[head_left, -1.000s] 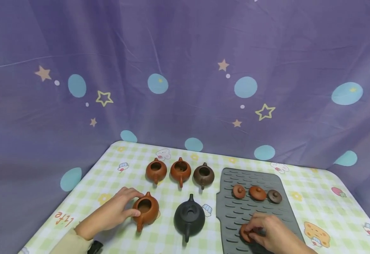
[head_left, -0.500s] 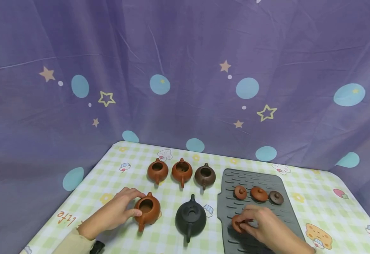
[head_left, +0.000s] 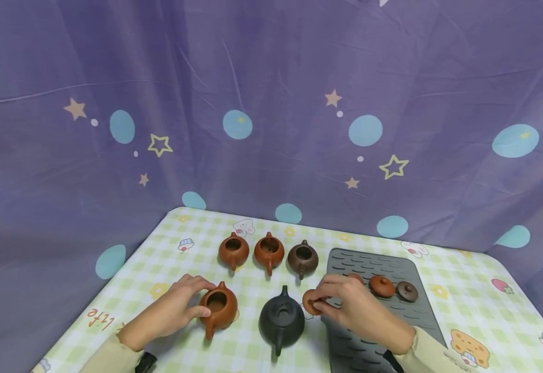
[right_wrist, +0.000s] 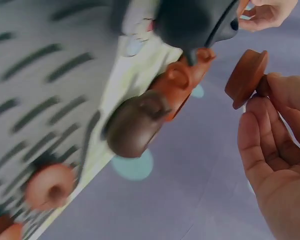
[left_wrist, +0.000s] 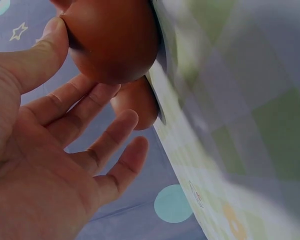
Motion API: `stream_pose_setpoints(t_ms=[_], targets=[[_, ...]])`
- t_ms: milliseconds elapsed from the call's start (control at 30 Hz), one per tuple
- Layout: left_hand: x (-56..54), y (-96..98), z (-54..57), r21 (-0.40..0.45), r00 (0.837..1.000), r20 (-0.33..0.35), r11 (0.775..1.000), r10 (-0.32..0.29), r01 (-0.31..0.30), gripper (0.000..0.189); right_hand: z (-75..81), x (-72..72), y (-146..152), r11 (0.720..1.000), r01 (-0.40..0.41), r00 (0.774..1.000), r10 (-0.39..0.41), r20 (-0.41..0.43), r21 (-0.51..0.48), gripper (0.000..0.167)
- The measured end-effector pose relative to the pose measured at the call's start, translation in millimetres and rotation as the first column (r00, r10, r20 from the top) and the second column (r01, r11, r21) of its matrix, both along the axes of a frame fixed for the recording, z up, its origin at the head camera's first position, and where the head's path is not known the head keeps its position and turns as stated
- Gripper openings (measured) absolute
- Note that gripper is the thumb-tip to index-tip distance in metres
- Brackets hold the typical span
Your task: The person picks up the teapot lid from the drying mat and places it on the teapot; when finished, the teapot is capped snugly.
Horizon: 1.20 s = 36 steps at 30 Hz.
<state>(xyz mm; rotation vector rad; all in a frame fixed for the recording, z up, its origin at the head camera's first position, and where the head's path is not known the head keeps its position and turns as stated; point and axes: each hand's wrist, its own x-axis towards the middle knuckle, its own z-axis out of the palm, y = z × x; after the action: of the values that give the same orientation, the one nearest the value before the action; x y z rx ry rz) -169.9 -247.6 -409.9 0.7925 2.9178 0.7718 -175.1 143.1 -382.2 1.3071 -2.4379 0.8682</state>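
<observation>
My left hand (head_left: 173, 308) holds an open reddish-brown clay teapot (head_left: 226, 310) at the front left, thumb on the near side and index finger on the far side. In the left wrist view the thumb and fingertips touch the pot's round body (left_wrist: 115, 42), while the other fingers spread loosely. My right hand (head_left: 352, 305) pinches a reddish-brown teapot lid (head_left: 309, 302) by its knob, in the air just right of a black teapot (head_left: 281, 324). The right wrist view shows the lid (right_wrist: 246, 77) tilted on its side, clear of the pots.
Behind stand two reddish-brown teapots (head_left: 234, 252) and a dark brown teapot (head_left: 303, 259), all lidless. On the grey mat (head_left: 369, 256) at the right lie an orange-brown lid (head_left: 382, 286), a dark brown lid (head_left: 407, 291) and another lid (head_left: 356, 277), partly hidden behind my right hand.
My right hand has lifted the reddish-brown lid off the grey mat and carried it left and away from me, towards the black teapot. My left hand stays on its teapot.
</observation>
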Motion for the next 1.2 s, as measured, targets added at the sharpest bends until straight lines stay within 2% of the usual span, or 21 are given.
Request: stream_pose_setpoints(t_ms=[200,300,433,567,767,933,1200], targets=[[-1.5,0.9,-2.5,0.009,1.000,0.029,1.000,0.003,-0.003,0.043,6.6,-11.2,-32.6,0.999,-0.040,0.999,0.039,0.028,0.021,0.021],[-1.3,1.3,-2.7,0.012,0.999,0.032,1.000,0.006,-0.007,0.043,6.5,-17.9,-49.0,0.994,-0.107,0.994,0.107,0.014,0.006,0.019],[-0.6,0.3,-2.7,0.014,1.000,0.027,1.000,0.007,-0.007,0.043,3.6,-25.0,-72.2,0.987,-0.158,0.987,0.158,0.029,-0.001,0.015],[-0.2,-0.5,-1.7,0.007,1.000,0.009,1.000,-0.001,0.001,0.043,2.4,-31.0,-95.6,0.985,-0.168,0.984,0.165,0.068,0.031,0.013],[0.7,0.2,0.4,0.005,1.000,-0.003,1.000,-0.001,0.001,0.042,5.1,-43.0,-127.4,0.968,-0.228,0.972,0.221,0.074,0.105,0.012],[1.1,0.2,1.2,0.004,1.000,0.028,1.000,0.002,-0.002,0.042,6.3,-49.4,-150.3,0.958,-0.220,0.976,0.214,0.051,0.186,0.010],[1.5,-0.2,1.1,0.013,0.998,0.064,1.000,0.016,-0.016,0.044,5.7,-51.5,-177.9,0.937,-0.214,0.976,0.216,0.026,0.276,0.009]])
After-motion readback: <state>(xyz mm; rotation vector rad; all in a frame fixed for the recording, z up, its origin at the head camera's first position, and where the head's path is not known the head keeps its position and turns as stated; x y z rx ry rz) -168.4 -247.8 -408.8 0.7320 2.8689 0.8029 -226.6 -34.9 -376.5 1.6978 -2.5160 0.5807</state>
